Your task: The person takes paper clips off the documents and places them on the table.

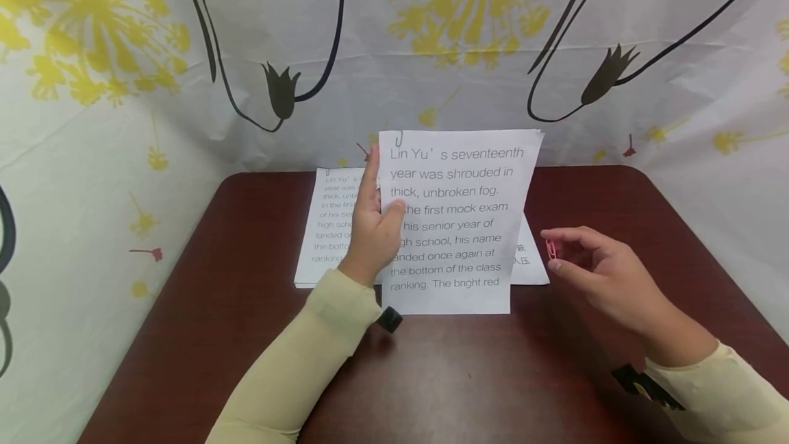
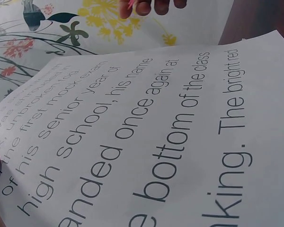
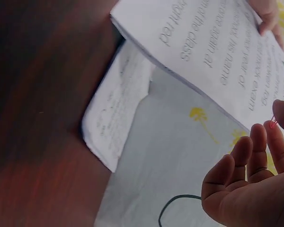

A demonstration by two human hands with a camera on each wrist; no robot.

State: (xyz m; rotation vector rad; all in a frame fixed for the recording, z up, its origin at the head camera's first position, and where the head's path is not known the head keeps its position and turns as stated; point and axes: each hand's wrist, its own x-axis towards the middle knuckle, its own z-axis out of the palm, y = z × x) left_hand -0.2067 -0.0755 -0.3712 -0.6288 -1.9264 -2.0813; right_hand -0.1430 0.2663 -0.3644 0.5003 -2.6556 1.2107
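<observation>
A: Where's the pink paper clip (image 1: pixel 551 250)?
B: In the air, right of the held papers (image 1: pixel 456 231), apart from them. Right hand (image 1: pixel 613 279) has it pinched, thumb below, fingertip above.

A: Left hand (image 1: pixel 377 231)?
B: Gripping the held papers by the left edge, thumb on the printed face, fingers behind. They're up off the worktop (image 1: pixel 468 375), text facing the head camera.

A: Anything on them?
B: Green clip (image 1: pixel 398 138), top edge, near the left corner. Large English print.

A: Behind?
B: More papers (image 1: pixel 323 238) lying on the worktop, partly covered by the held ones. English print shows on the left, Chinese characters at the right.

A: Further out?
B: Dark red-brown worktop, then a white backdrop (image 1: pixel 364 33) with yellow flowers and dark stems. Pale sleeves (image 1: pixel 308 355) on both arms.
</observation>
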